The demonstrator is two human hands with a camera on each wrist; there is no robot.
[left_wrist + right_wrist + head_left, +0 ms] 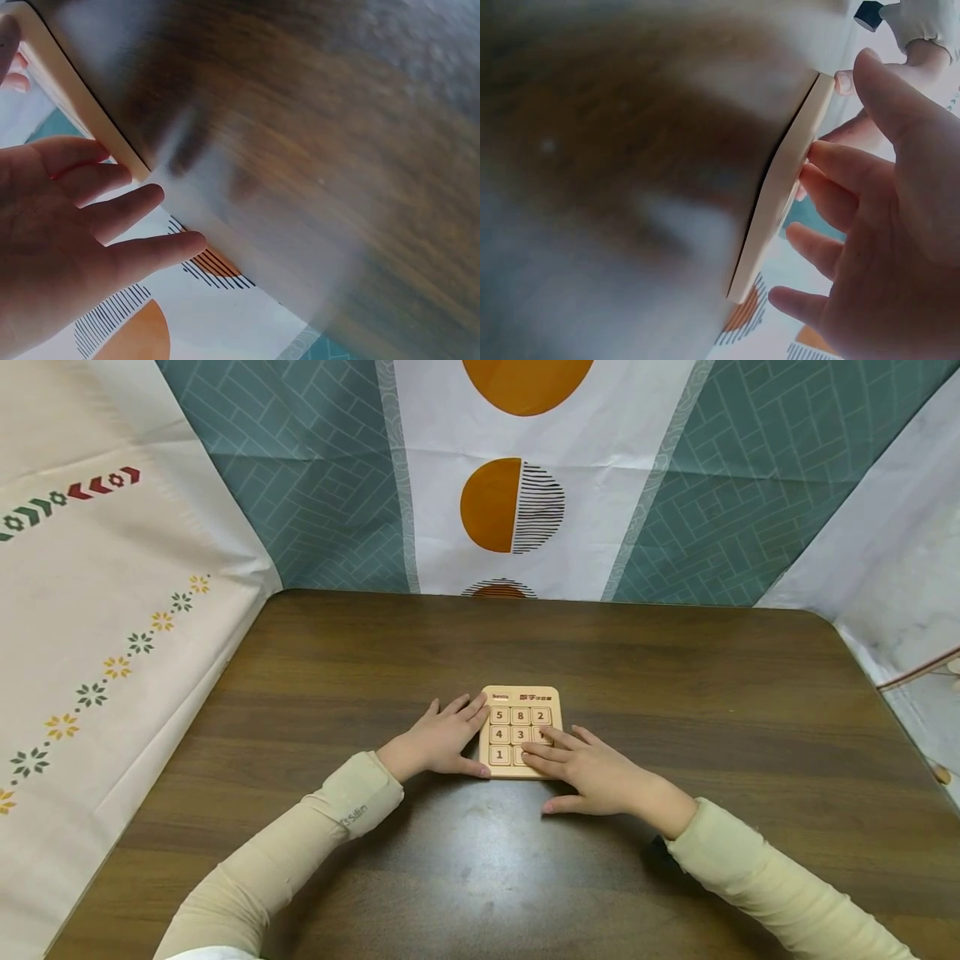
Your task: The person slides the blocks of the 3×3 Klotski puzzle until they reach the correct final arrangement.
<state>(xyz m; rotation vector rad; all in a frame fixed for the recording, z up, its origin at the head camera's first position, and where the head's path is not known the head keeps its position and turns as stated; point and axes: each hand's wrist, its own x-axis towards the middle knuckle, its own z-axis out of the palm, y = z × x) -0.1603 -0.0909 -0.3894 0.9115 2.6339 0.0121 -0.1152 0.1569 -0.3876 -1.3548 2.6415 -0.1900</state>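
Observation:
A light wooden number puzzle board [514, 692] lies flat on the table, its square tiles set in rows. The top row reads 5, 8, 2; the middle row begins 4, 3; a 1 tile [499, 755] sits at lower left. My left hand [441, 742] rests along the board's left side, fingers spread, thumb at the near left corner. Fingertips of my right hand [592, 770] touch tiles at the lower right and hide some of them; its thumb is off the board. In both wrist views, the board's side edge [82, 94] shows beside outstretched fingers.
The brown wooden table [675, 677] surrounds the board on every side. Behind it hangs a patterned curtain [315, 485] with teal and white panels. A cream cloth with printed flowers [135, 693] covers the left side, and a pale cloth [900, 543] the right.

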